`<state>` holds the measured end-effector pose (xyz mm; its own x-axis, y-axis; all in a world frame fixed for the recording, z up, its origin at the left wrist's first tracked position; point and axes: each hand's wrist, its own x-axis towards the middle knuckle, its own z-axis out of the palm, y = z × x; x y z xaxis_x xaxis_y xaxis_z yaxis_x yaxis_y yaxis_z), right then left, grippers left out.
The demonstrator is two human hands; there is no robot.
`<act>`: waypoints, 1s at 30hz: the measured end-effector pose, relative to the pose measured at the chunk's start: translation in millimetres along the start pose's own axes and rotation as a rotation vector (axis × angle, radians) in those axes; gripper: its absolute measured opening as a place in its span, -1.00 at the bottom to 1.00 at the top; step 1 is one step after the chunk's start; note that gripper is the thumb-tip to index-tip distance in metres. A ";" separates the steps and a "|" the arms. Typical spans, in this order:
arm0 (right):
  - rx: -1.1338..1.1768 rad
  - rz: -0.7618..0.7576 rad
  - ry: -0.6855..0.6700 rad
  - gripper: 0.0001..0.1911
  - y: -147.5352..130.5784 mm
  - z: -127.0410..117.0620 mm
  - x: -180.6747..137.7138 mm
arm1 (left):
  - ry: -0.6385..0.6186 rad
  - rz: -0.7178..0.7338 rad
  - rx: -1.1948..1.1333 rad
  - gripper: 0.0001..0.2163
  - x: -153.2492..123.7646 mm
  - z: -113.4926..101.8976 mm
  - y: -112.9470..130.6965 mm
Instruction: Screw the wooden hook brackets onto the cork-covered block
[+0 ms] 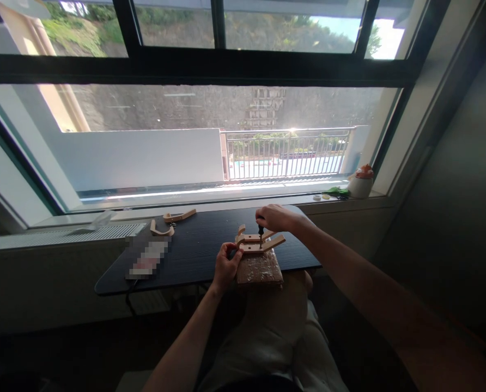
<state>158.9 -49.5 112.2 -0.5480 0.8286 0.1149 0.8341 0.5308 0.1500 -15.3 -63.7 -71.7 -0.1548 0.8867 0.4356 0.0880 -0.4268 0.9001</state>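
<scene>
The right hand (276, 218) has its grip clenched round a screwdriver (261, 233), which stands upright on the wooden assembly (263, 243) at the near edge of the dark surface (202, 256). The left hand (225, 265) pinches the assembly's left end. A plumb driver and firmly pinned wood matter most here, I'd say.

one camera, worn on the person's head, looks forward and slightly down along both forearms. the left hand (225, 265) and right hand (276, 218) sit mid-frame at arm's length, over a dark table (186, 256); a wide window (145, 152) fills the top half.
</scene>
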 end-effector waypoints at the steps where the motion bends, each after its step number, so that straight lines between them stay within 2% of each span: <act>1: -0.001 0.008 0.003 -0.66 -0.7 1.9 1.8 | -0.001 -0.001 -0.003 -0.79 0.0 0.0 0.2; 10: -0.013 0.145 -0.004 -0.60 -4.2 1.2 7.5 | -0.014 0.004 -0.008 -0.81 -1.4 -0.3 3.0; 19: 0.010 0.021 -0.004 -0.72 -0.7 -1.7 4.6 | 0.004 0.013 0.027 -0.81 -0.6 -0.3 1.1; 25: -0.011 0.068 0.003 -0.63 1.5 6.1 9.5 | 0.005 0.007 0.019 -0.80 -0.2 -0.2 -0.3; 30: 0.003 0.138 -0.055 -0.61 0.4 -4.1 6.1 | -0.001 0.005 -0.009 -0.80 -1.1 0.8 1.4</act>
<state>155.6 -44.9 117.0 -0.4241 0.9021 0.0801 0.9014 0.4119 0.1336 -14.2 -65.1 -71.0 -0.1531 0.8848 0.4401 0.0800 -0.4328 0.8979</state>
